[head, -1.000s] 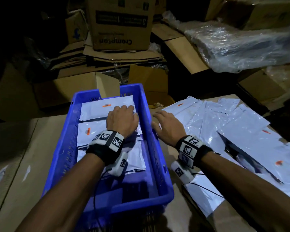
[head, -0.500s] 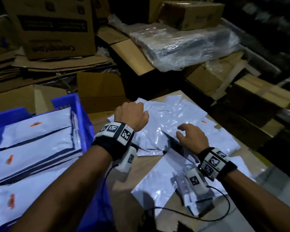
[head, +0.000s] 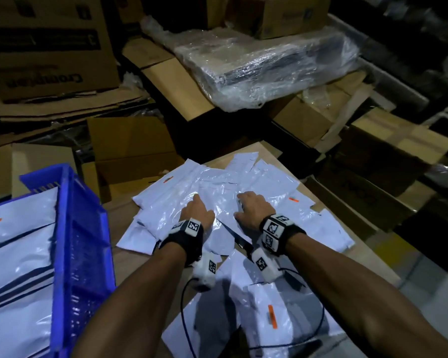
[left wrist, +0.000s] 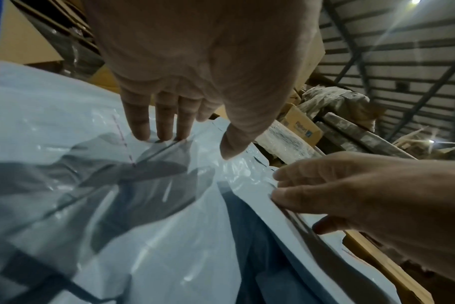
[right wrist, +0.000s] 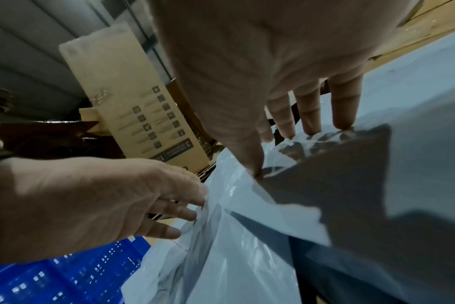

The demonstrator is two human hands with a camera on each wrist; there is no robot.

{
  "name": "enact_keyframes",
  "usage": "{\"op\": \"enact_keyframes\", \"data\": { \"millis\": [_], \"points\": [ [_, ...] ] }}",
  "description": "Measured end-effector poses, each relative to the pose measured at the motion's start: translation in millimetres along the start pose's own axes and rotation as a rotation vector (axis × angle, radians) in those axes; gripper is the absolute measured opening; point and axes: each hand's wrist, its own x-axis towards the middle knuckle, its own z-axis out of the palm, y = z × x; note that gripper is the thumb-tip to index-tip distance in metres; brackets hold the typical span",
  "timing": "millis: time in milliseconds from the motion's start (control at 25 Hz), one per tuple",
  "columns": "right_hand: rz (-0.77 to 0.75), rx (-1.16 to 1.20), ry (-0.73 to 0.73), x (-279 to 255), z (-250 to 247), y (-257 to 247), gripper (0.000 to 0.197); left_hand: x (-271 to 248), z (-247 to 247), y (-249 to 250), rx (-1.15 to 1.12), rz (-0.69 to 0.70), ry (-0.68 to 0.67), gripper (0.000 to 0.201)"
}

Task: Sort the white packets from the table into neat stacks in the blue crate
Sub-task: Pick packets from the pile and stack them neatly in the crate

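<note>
A warehouse or packing store: stacked cartons fill eleven o'clock, flattened cardboard lies beneath, a shrink-wrapped bundle sits at one o'clock, and a corrugated metal roof with bright lamps spans overhead.

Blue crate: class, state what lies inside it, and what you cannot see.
Inside the blue crate, white packets lie flat, overlapping, some with orange marks. The crate floor beneath them is covered, and the left part runs out of frame, so their number cannot be told.

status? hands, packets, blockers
Left hand and right hand flat on the packet pile, nothing gripped. Blue crate partly stacked. No blockers visible.
</note>
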Motion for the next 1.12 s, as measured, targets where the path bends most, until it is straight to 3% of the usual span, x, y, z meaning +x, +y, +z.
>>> {"op": "enact_keyframes", "data": {
  "millis": [160, 280, 360, 440, 560, 680, 800, 880, 1120],
  "points": [
    [-0.012, -0.113, -0.007, 12, 9, -2, 0.045, 8, 9, 7, -0.174, -0.090, 0.070, 0.062],
    [-0.032, -0.094, -0.001, 13, 14, 2, 0.039, 14, 8, 8, -0.303, -0.133, 0.073, 0.039],
    [-0.039, -0.090, 0.008, 11, 15, 4, 0.037, 12, 5, 9, -0.409, -0.125, 0.087, 0.014],
    [-0.047, -0.091, 0.014, 10, 14, 5, 0.035, 8, -2, 7, -0.499, -0.097, 0.114, 0.020],
    [-0.045, -0.078, -0.004, 6, 9, 4, 0.027, -5, -22, 0, -0.605, -0.012, 0.181, 0.009],
    [-0.065, 0.202, 0.060, 0, -5, -6, 0.013, -24, -50, -11, -0.826, 0.090, 0.250, 0.013],
    [-0.164, 0.665, -0.007, -22, -25, -26, 0.044, -48, -73, -18, -1.038, 0.149, 0.261, 0.016],
    [-0.218, 0.860, -0.058, -39, -32, -36, 0.048, -60, -82, -22, -1.148, 0.178, 0.250, 0.016],
    [-0.277, 1.167, -0.046, -79, -36, -63, 0.028, -84, -93, -29, -1.359, 0.216, 0.273, 0.032]
  ]
}}
